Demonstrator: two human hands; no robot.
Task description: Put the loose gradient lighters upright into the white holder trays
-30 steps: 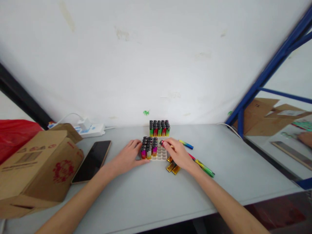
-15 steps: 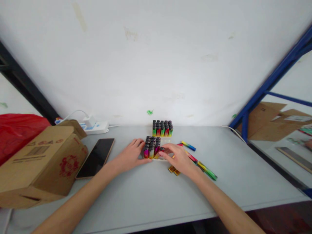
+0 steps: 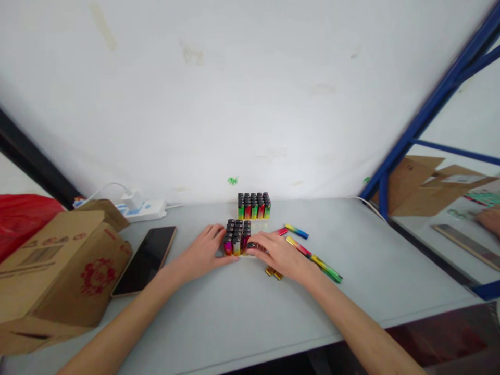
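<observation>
Upright lighters with black tops and shiny coloured bodies stand in close rows, the near group (image 3: 236, 238) in a low pale tray (image 3: 245, 254). My left hand (image 3: 205, 247) braces the tray's left corner, fingers along the left side and thumb across the front. My right hand (image 3: 279, 252) is closed on a lighter (image 3: 253, 245) at the group's right side; only its dark top shows. The fingers hide the tray's right part. Two gold-ended lighters (image 3: 273, 272) lie just below the right hand, partly covered by it.
A second block of lighters (image 3: 254, 206) stands behind. Loose coloured lighters (image 3: 326, 268) lie to the right. At left are a phone (image 3: 146, 260), a cardboard box (image 3: 66, 271) and a power strip (image 3: 146, 210). Another person's hand (image 3: 490, 219) shows beyond the blue frame (image 3: 414, 125).
The view has shifted slightly, moving the tabletop things left in the picture. My right hand has brought the lighter closer against the near group. My left hand keeps its place at the tray.
</observation>
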